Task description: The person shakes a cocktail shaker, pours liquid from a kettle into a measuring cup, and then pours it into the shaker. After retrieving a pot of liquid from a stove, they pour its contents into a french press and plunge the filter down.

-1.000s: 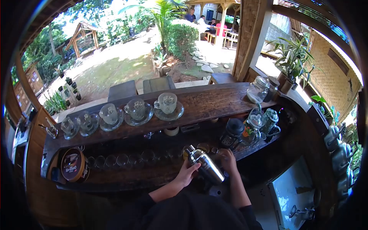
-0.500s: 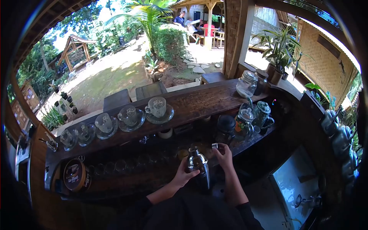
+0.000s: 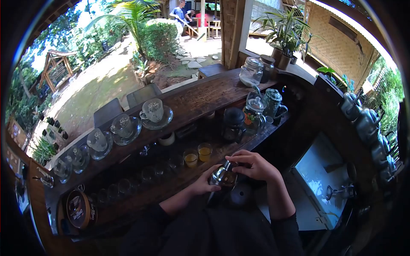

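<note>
Silvery metal catches the light on the shaker [image 3: 223, 176], held near the front edge of the lower counter [image 3: 149, 187], toward the near side of the scene. The left hand [image 3: 202, 184] has its fingers curled part way around the upper part of the shaker from the left, with the thumb on the near side. The right hand [image 3: 258, 167] comes from the right, fingers bent and nearly closed at the small cap [image 3: 228, 164] on top; whether the cap is fully seated, I cannot tell.

Just beyond the shaker, slightly left, two glasses of yellow drink [image 3: 205, 152] stand side by side on the lower counter. A row of clear glasses [image 3: 124, 186] runs from them toward a round tub [image 3: 78, 209] at the near left. Farther off and to the right stand a dark coffee press [image 3: 233, 123], a clear pitcher [image 3: 255, 115] and a green jug [image 3: 273, 102].

On the raised wooden counter [image 3: 198, 98], five glass cups [image 3: 153, 110] sit on saucers [image 3: 161, 123] at the left, and a clear jar [image 3: 251, 72] stands at the far right beside a dark-lidded jar [image 3: 267, 69].
</note>
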Available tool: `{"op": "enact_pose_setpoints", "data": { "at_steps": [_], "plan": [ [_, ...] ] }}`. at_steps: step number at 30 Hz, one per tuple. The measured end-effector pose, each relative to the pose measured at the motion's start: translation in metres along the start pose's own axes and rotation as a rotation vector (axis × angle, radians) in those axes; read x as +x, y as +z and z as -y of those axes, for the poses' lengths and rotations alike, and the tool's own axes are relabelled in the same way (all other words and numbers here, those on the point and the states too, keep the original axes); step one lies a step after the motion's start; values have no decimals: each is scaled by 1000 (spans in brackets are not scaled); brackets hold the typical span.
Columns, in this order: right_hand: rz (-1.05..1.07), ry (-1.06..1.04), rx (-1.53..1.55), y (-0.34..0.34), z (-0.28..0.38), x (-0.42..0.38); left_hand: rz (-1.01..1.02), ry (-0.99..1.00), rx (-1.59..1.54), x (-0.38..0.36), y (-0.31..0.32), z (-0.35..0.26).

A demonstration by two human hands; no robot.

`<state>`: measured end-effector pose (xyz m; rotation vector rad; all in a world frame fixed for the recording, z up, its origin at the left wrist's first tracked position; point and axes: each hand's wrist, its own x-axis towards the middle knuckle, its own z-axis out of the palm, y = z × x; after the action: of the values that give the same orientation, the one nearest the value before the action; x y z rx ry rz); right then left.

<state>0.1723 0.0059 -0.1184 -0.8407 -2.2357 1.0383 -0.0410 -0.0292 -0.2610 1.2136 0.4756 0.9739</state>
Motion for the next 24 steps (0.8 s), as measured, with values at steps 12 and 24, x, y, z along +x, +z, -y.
{"op": "enact_pose_setpoints", "data": {
  "at_steps": [12,24],
  "plan": [
    [85,271,-110,18,-24,-6,19,-179,-91,-9,16,40],
    [-55,2,-165,-16,-6,58,-327,235,-46,62,17,-5]
  ]
}}
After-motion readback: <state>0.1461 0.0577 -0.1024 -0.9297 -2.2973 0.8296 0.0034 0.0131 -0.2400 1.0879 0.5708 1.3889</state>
